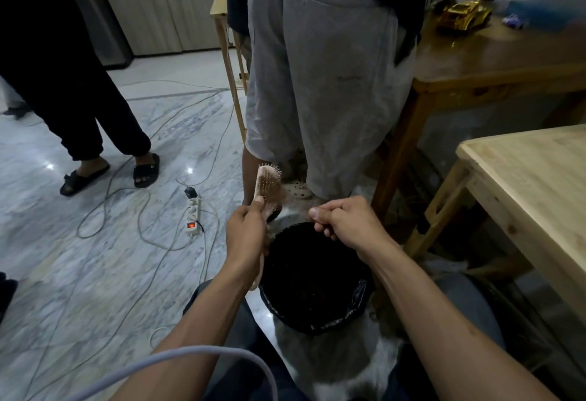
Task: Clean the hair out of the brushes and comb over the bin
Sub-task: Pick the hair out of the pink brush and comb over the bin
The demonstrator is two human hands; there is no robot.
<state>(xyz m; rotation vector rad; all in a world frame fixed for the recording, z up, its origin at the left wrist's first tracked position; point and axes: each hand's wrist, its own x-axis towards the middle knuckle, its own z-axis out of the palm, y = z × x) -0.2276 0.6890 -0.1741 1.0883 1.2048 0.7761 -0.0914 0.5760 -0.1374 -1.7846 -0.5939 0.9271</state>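
From my head camera, my left hand [245, 229] grips a pink paddle brush [268, 186] by its handle, bristle pad tilted up and facing right, at the far left edge of the bin [358, 299]. The bin, lined with a black bag, stands on the marble floor [95, 267] between my knees. My right hand [345, 223] hovers over the bin's far rim, fingers curled and thumb pinched against them; whether it holds hair, I cannot tell.
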